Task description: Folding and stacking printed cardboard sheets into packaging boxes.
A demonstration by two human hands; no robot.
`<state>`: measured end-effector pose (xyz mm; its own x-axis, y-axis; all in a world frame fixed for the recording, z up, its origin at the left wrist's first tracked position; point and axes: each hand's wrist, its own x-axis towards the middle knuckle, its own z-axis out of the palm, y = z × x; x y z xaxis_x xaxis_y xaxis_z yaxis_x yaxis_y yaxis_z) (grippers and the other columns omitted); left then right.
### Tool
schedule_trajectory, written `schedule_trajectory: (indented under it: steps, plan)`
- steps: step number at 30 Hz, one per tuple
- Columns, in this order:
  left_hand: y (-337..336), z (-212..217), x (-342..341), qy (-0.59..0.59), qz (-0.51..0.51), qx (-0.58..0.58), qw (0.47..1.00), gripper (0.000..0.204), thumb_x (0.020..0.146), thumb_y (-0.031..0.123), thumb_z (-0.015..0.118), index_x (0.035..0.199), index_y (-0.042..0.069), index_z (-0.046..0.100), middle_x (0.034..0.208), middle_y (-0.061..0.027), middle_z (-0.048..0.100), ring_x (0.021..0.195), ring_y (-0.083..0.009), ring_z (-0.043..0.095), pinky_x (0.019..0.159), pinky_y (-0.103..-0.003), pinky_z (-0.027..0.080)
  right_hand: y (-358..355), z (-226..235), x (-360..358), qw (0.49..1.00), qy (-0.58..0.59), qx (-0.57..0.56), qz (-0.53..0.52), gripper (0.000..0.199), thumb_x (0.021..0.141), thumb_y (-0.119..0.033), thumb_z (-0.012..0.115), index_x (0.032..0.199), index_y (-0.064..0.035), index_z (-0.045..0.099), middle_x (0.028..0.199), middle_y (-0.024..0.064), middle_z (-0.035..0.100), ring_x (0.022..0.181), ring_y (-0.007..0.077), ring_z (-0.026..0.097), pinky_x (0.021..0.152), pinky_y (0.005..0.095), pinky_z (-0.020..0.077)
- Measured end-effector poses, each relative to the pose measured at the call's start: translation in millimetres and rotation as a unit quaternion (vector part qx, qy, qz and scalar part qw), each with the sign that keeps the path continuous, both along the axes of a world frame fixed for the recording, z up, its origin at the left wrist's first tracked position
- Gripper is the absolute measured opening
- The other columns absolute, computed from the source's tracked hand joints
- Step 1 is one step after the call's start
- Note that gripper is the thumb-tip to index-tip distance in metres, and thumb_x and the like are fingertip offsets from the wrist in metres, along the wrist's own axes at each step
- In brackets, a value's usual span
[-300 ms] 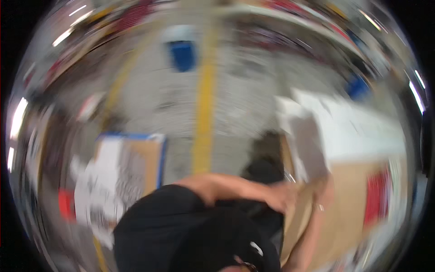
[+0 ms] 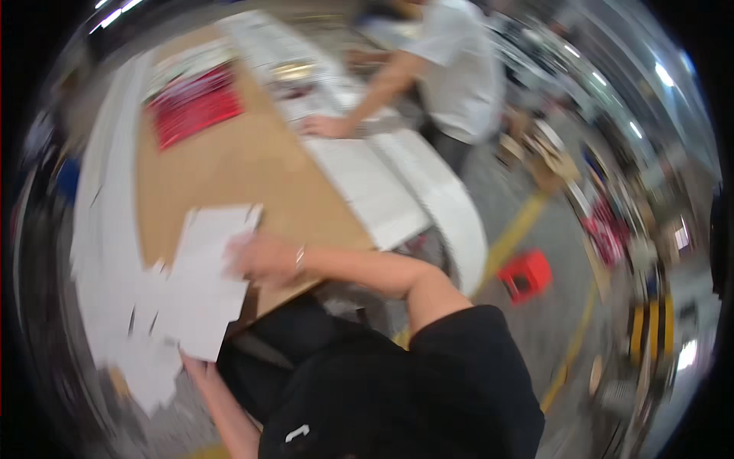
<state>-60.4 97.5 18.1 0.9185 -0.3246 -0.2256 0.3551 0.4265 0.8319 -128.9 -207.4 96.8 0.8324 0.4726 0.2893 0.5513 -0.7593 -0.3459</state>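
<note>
A white flat-cut card sheet (image 2: 214,260) lies over the near left end of the table, one corner sticking out past the edge. My left hand (image 2: 199,369) grips that sheet at its lower edge, mostly hidden beneath it. Above the sheet's right side is my right hand (image 2: 261,258), a bracelet at its wrist. Motion smears its fingers, so whether it touches the sheet does not show. More white die-cut card (image 2: 107,306) is spread along the left of the table and hangs over its near end.
The brown board tabletop (image 2: 267,176) carries a red packet (image 2: 197,105) toward its far end. Across the table, a person in a white shirt (image 2: 462,73) rests a hand on white panels (image 2: 367,183). A red stool (image 2: 526,275) stands on the floor at right.
My view has swung round to the right, bringing the table and the other person into sight. Both hands were close together at a card on the table's edge; now they are apart.
</note>
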Motion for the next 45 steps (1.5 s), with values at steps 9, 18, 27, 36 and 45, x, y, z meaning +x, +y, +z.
schedule_trajectory:
  steps: [9,18,27,36,45]
  plan:
    - [-64,7,-83,0.040,-0.215,0.063,0.974,0.037,0.097,0.015,0.055,0.132,0.002,0.053,0.119,-0.0127,0.064,0.099,-0.0213,0.067,0.077,-0.030,0.057,61,-83,-83,0.975,0.001,0.101,-0.200,0.036,0.071,-0.022,0.070,0.107,-0.0200,0.064,0.107,0.0072,0.058,0.110,0.0337,0.054,0.090,0.0511,0.0420]
    - [-48,109,-83,-0.534,-0.259,0.504,0.628,0.094,0.069,0.015,0.084,0.150,0.008,0.035,0.152,-0.0194,0.037,0.141,-0.0356,0.033,0.113,-0.053,0.028,-12,-99,-170,0.969,-0.064,0.153,-0.183,0.049,0.070,-0.003,0.068,0.118,-0.0146,0.068,0.133,0.0138,0.057,0.129,0.0371,0.049,0.108,0.0475,0.0393]
    - [-34,29,-44,-0.592,-0.169,0.460,0.640,0.033,0.068,0.020,0.080,0.098,0.012,0.070,0.109,-0.0074,0.066,0.105,-0.0291,0.060,0.083,-0.046,0.044,-12,-65,-151,0.869,0.129,0.270,-0.395,0.065,0.083,-0.019,0.075,0.140,-0.0034,0.048,0.123,0.0162,0.064,0.114,0.0309,0.059,0.098,0.0396,0.0460]
    - [-80,-7,-74,-0.564,-0.120,0.548,0.606,0.046,0.077,0.034,0.074,0.117,0.015,0.063,0.116,-0.0072,0.059,0.107,-0.0285,0.055,0.080,-0.051,0.044,-4,-45,-95,0.946,-0.201,-0.001,-0.254,0.044,0.079,-0.011,0.072,0.121,-0.0051,0.062,0.109,0.0172,0.061,0.100,0.0327,0.058,0.089,0.0427,0.0448]
    - [-47,17,10,-0.400,-0.510,0.565,0.510,0.071,0.079,0.025,0.071,0.145,0.025,0.043,0.140,-0.0109,0.048,0.121,-0.0289,0.053,0.083,-0.055,0.050,26,-55,-79,0.990,-0.038,0.124,-0.061,0.021,0.082,-0.010,0.068,0.102,-0.0063,0.071,0.092,0.0124,0.061,0.088,0.0302,0.057,0.080,0.0406,0.0439]
